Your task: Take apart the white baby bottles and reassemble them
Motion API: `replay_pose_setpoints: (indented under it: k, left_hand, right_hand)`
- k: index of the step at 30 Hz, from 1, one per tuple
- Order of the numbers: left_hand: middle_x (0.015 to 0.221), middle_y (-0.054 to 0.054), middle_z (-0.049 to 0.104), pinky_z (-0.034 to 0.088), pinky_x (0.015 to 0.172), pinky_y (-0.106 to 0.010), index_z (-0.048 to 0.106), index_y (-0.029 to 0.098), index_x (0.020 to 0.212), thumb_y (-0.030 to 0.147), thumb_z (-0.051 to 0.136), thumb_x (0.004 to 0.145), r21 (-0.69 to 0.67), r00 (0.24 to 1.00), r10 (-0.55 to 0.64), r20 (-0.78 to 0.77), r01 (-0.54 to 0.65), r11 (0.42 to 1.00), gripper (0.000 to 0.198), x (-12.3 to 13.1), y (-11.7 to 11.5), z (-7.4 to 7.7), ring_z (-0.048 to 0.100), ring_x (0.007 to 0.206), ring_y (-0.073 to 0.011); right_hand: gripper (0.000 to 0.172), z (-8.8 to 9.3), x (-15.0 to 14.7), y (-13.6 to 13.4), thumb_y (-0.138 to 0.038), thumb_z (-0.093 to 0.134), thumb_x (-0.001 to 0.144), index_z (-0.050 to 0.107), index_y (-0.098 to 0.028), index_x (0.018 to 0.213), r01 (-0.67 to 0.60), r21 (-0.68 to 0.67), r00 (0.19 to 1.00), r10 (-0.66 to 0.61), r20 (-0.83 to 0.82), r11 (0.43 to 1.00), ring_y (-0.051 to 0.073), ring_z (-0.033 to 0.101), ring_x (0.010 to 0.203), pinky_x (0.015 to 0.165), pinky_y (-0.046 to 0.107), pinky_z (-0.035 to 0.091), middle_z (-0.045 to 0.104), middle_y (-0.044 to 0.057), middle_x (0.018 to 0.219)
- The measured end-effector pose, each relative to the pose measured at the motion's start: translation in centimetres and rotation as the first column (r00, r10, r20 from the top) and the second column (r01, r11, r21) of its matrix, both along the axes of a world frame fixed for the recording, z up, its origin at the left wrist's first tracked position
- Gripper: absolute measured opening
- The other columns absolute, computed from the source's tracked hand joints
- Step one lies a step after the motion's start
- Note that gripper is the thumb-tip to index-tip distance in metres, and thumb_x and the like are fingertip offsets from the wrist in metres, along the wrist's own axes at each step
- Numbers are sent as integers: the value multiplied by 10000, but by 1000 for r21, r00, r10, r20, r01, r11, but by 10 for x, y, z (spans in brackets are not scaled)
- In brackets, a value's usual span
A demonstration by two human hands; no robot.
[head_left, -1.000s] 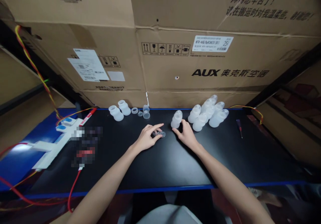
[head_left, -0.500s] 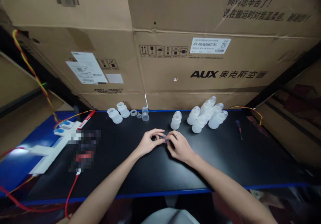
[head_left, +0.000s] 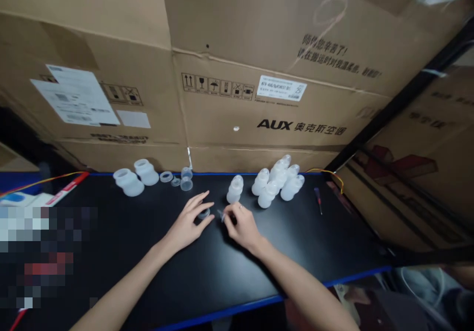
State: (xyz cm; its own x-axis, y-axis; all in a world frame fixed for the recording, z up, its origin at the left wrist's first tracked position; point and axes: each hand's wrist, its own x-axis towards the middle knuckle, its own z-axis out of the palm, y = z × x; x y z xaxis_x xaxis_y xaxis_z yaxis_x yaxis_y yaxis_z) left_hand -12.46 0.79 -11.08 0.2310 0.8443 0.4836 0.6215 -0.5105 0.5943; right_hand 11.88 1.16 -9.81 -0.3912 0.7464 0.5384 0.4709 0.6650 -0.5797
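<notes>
My left hand (head_left: 187,225) is open, fingers spread just above the black table. A clear ring (head_left: 204,214) shows between its thumb and forefinger; I cannot tell whether they touch it. To the right, my right hand (head_left: 241,226) is closed, pinching what looks like a small clear bottle nipple (head_left: 221,215), partly hidden by the fingers. Just beyond that hand stands a capped, milky baby bottle (head_left: 235,189). Farther back on the left lie a loose ring (head_left: 166,176), a nipple (head_left: 176,181) and two clear caps (head_left: 186,184).
Two uncapped bottles (head_left: 129,183) stand at the back left. Several capped bottles (head_left: 268,194) cluster at the back right, with a screwdriver (head_left: 319,201) beyond them. A large cardboard box (head_left: 218,108) walls off the back. A red-and-white marker (head_left: 70,188) lies far left.
My hands have moved apart from being together over a clear part. The left hand has spread its fingers by the ring; the right now holds a small clear piece. The view has swung right.
</notes>
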Motion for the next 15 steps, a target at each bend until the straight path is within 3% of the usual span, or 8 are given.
replay_pose_setpoints:
  k: [3,6,9,12,15]
  left_hand:
    - [1466,-132,646,575,1111,-571,740,287,1373,432,736,966,-8,987,94,-132,-96,995,432,-3,-2,0,613,1348,-364]
    - [1168,-106,702,637,933,-471,779,265,1261,444,677,1001,-138,991,99,-91,-111,984,332,-4,-3,4,718,995,-275]
    - [1168,-97,678,639,802,-354,763,265,1287,513,663,1014,-302,980,29,198,33,953,382,1,-5,11,712,869,-201]
    - [1206,-108,681,647,879,-345,744,248,1307,536,728,981,-422,859,-38,510,289,859,436,13,-12,17,741,997,-220]
    - [1211,-104,693,636,959,-357,746,240,1276,473,825,926,-452,778,-66,625,430,781,428,22,-21,21,747,1074,-239]
  right_hand:
    - [64,-2,3,1,-176,540,1026,583,-221,1042,-46,-83,999,44,-24,995,187,631,860,794,299,492,643,47,983]
    - [74,-4,5,2,-180,515,1056,575,-222,1070,-123,-157,991,114,-65,980,185,620,897,834,305,492,639,57,1041]
    - [45,-6,2,3,-217,539,1082,580,-222,1061,-178,-222,980,151,-131,959,179,605,885,836,308,484,640,49,1025]
    - [55,-9,-3,1,-254,580,1083,590,-220,1041,-231,-270,959,171,-227,935,173,609,864,828,310,484,655,34,985]
    - [66,-12,-8,-3,-266,626,1058,584,-222,1032,-241,-294,940,147,-307,925,170,611,855,810,310,488,658,24,968]
